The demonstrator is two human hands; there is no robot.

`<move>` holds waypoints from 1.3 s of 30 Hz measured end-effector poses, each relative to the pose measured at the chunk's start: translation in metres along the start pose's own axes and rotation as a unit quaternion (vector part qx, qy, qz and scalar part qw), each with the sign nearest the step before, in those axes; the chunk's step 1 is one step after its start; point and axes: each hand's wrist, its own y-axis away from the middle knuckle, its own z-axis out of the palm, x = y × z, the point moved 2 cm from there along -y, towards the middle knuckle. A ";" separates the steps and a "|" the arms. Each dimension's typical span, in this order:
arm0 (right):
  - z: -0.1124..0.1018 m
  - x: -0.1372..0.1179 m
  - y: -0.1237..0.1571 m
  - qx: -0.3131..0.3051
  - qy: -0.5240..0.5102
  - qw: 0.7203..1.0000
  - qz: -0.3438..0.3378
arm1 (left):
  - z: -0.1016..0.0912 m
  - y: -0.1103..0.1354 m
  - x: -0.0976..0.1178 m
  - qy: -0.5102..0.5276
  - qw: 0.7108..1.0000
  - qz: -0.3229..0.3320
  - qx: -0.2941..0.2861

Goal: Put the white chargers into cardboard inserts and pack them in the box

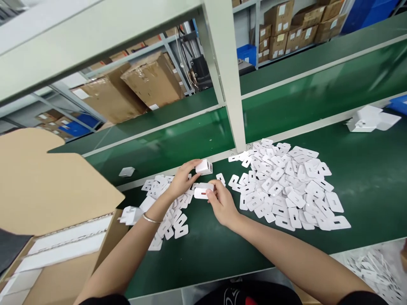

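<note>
My left hand [184,178] pinches a small white block-shaped charger [204,167] with dark openings on its end, just above the green bench. Beside it, my right hand [224,203] grips a white rounded charger [202,191] with a red slot in its face, thumb on the front. The two pieces are close together; I cannot tell whether they touch. A big pile of flat white slotted cover plates [286,186] spreads to the right of my hands. Under and beside my left forearm lies a smaller pile of the same plates [173,220].
An open cardboard box [104,241] stands at the left, its flap raised. White plug-like pieces [129,215] lie beside it, with another white cluster [365,119] at far right. A pale metal post [227,76] rises behind the bench. A clear bag of white parts [375,271] sits lower right.
</note>
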 end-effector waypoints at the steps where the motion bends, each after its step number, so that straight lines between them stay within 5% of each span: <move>1: -0.001 0.000 0.000 0.002 0.000 1.000 0.000 | -0.001 0.003 0.003 -0.011 1.000 0.004 0.014; 6: -0.005 0.000 -0.002 0.014 0.021 1.000 0.009 | -0.004 0.038 0.034 0.078 0.980 -0.064 0.170; 9: -0.006 0.000 -0.004 0.016 0.036 0.999 0.021 | 0.015 0.064 0.062 0.216 0.961 -0.098 0.144; 13: -0.010 -0.006 -0.007 -0.017 0.070 0.997 0.008 | 0.039 0.080 0.082 0.267 0.950 -0.102 0.123; 22: -0.014 -0.014 -0.009 -0.096 0.157 0.983 0.003 | 0.036 0.085 0.073 0.266 0.952 -0.047 0.145; 35: -0.009 -0.020 0.003 -0.091 0.139 0.985 -0.032 | 0.023 0.091 0.069 0.295 0.951 0.006 0.093; 39: -0.014 -0.023 -0.002 -0.025 0.182 0.979 -0.089 | 0.025 0.088 0.064 0.305 0.950 0.014 0.066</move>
